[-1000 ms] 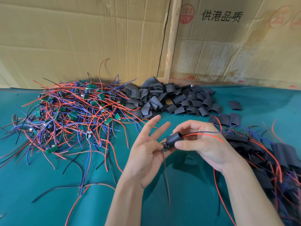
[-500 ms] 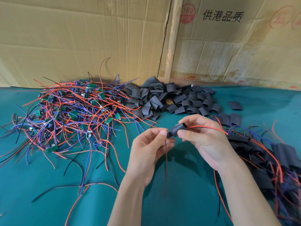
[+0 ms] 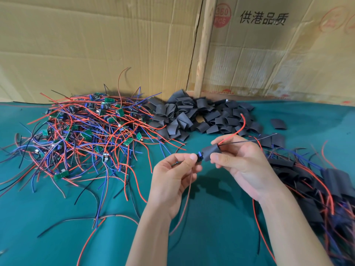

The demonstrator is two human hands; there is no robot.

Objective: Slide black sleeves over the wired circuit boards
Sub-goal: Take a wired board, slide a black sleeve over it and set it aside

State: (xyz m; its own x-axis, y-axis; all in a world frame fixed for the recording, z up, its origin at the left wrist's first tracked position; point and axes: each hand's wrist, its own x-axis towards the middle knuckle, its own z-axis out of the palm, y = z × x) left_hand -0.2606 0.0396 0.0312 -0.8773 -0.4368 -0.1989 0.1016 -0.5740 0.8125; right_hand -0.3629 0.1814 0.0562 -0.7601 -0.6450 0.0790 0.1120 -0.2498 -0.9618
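Left hand [image 3: 173, 176]: I had it pinching the board [image 3: 198, 156] at its exposed blue end, fingers curled, with a wire trailing down from the grip; I judged this braced the board against the push.
Right hand [image 3: 241, 163]: it held the black sleeve [image 3: 212, 152] between thumb and fingers, nearly all the way over the board, so that only the blue tip showed.
Leads: a red wire [image 3: 237, 130] and a thin black wire [image 3: 249, 140] came out of the sleeve's far mouth, threaded through first, I think, so they would not bunch inside.
Height: both hands worked above the bench [image 3: 221, 227], clear of the clutter.
Bare boards [image 3: 86, 131]: heaped at the left, tangled in red and blue wire, within the left hand's reach.
Spare sleeves [image 3: 197, 116]: piled at the back centre, just beside that heap.
Sleeved boards [image 3: 315, 183]: gathered at the right, apparently the done pile.
Progress: this piece looked almost seated; many boards remained.
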